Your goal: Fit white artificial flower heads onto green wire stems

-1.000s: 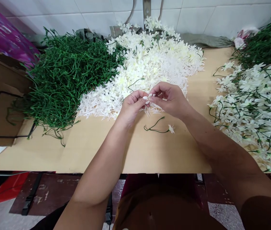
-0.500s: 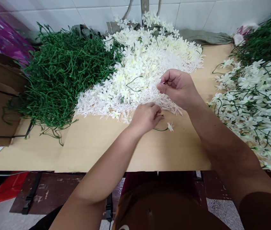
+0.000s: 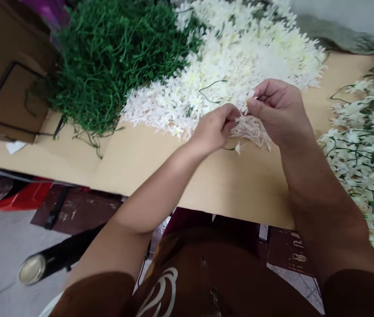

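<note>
Thumb and forefinger of the right hand point(image 3: 277, 110) pinch a white artificial blossom point(image 3: 251, 94) at their tips, just beside the left hand point(image 3: 215, 127), whose curled fingers hide whether they hold anything; a green-stemmed white flower point(image 3: 237, 149) lies near them on the cardboard point(image 3: 239, 189)

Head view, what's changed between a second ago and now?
The left hand and right hand have parted and shifted right. The left let go of the blossom both held; its fingertips are now hidden. The right pinches something white. The camera has tilted. The bare stem isn't visible now. The green pile, white pile and loose flower stayed put.
</note>
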`<action>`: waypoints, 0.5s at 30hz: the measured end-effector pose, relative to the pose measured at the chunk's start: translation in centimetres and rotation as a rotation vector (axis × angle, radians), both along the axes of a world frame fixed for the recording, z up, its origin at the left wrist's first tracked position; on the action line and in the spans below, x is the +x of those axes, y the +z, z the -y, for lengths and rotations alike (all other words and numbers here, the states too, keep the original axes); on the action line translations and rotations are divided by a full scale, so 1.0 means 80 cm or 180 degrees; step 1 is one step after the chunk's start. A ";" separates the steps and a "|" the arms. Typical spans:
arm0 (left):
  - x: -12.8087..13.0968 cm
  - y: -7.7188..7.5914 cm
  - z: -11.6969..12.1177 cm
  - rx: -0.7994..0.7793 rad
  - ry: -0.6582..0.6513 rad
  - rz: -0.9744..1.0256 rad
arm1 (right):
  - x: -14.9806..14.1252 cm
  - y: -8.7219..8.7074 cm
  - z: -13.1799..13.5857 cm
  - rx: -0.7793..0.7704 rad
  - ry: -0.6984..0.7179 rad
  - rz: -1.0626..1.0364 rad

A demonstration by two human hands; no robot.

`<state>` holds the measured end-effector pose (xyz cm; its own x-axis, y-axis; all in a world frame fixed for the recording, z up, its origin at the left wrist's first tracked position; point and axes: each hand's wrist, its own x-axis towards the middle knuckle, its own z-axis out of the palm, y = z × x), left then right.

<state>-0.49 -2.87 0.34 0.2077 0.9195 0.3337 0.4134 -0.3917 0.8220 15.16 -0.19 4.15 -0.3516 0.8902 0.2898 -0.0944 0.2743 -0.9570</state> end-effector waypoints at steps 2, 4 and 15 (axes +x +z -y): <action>-0.001 -0.001 -0.005 -0.0139 0.0017 0.0262 | -0.004 -0.001 0.000 -0.0052 0.0086 -0.0116; -0.001 0.000 -0.007 -0.0270 0.0013 0.0460 | -0.008 -0.003 0.000 -0.0131 0.0132 -0.0182; 0.001 0.001 -0.010 -0.1094 -0.0040 0.1668 | 0.003 -0.019 -0.012 -0.0651 0.0259 -0.0158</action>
